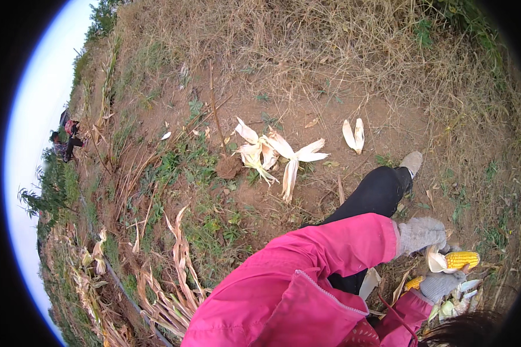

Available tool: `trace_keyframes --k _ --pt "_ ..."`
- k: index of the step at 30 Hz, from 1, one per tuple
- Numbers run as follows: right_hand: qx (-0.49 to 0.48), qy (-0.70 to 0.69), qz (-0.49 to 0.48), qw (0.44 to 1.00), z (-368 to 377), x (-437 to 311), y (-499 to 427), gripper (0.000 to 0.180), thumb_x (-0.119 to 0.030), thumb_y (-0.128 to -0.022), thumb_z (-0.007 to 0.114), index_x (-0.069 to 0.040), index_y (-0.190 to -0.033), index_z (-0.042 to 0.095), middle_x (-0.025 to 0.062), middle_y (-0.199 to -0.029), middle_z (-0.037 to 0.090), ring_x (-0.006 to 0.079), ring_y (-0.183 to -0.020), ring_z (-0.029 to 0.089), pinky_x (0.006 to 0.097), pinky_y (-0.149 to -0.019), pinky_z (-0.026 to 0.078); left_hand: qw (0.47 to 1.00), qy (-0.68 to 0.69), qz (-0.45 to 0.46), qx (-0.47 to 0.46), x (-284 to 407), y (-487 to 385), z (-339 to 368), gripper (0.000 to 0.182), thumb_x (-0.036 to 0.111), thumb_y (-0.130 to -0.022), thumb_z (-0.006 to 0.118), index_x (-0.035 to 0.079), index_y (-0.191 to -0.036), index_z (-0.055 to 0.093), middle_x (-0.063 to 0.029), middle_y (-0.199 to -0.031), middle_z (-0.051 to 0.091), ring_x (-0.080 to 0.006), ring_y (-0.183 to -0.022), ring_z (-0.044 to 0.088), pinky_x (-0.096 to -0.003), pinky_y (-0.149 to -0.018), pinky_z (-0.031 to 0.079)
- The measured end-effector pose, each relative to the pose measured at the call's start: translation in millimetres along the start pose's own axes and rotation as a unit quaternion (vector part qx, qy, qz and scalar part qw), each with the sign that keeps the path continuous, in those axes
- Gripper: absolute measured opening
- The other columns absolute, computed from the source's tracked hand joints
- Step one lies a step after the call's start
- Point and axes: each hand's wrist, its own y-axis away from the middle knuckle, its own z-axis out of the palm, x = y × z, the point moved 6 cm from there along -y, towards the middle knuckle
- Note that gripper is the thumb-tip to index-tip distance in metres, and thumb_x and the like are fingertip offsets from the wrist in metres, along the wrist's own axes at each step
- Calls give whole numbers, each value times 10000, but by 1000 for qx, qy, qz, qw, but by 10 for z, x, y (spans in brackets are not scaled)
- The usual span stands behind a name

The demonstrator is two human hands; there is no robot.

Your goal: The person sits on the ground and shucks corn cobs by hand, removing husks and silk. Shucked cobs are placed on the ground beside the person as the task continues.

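Low at the right, my right hand (440, 284) in a grey knit glove holds a partly husked ear of corn (462, 259). Yellow kernels show at one end, and a pale husk (435, 260) wraps the other. My left hand (422, 235), also gloved, closes at the husked end; its fingertips are partly hidden. A second yellow ear (413, 283) lies beside my right wrist. Stripped pale husks (456, 306) lie beneath and beside that hand.
Opened husks (282, 154) lie on bare soil, with another husk (354, 135) nearer my shoe (412, 162). Dry cornstalks (173, 299) and a dark hose-like line (123, 286) run along the left. Dry grass (330, 34) borders the soil. A person (65, 145) sits far off.
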Motion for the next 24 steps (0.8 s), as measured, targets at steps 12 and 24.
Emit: trace_keyframes --k 12,24 --pt "16 337 -248 908 -103 -554 69 554 -143 -878 622 -58 -1366 374 95 -1231 489 219 -1080 530 352 -933 485 792 -505 118 -323 2179 586 214 252 288 -765 692 66 -878 658 -111 -772 670 -323 -759 677 -424 -657 547" --pt "-44 -66 -14 997 327 -167 217 483 -420 -920 610 -37 -1186 484 124 -886 625 260 -766 646 380 -690 559 811 -389 279 -335 2490 788 472 346 283 -838 682 38 -1076 629 -89 -937 665 -265 -901 662 -366 -830 515"
